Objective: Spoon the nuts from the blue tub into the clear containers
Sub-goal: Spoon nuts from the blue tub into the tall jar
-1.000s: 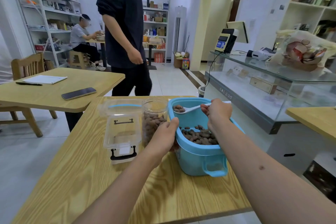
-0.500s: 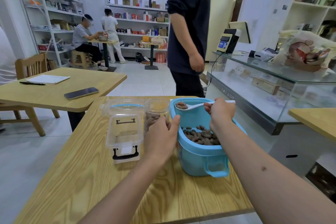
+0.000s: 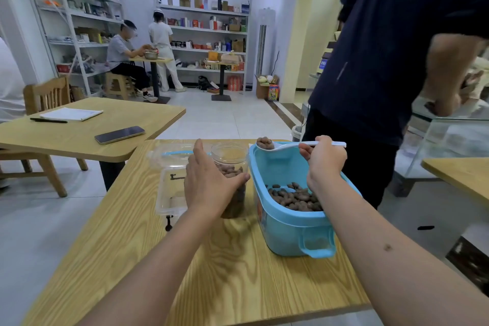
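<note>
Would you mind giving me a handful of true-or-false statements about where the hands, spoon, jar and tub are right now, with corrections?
1. The right hand holds a white spoon loaded with nuts. True.
2. The spoon's bowl is already above the clear jar. False: it sits over the far rim of the blue tub.
3. The left hand is wrapped around the clear jar. True.
4. The clear jar is empty. False: it already holds nuts.
5. The blue tub stands to the left of the jar. False: it stands to its right.
</note>
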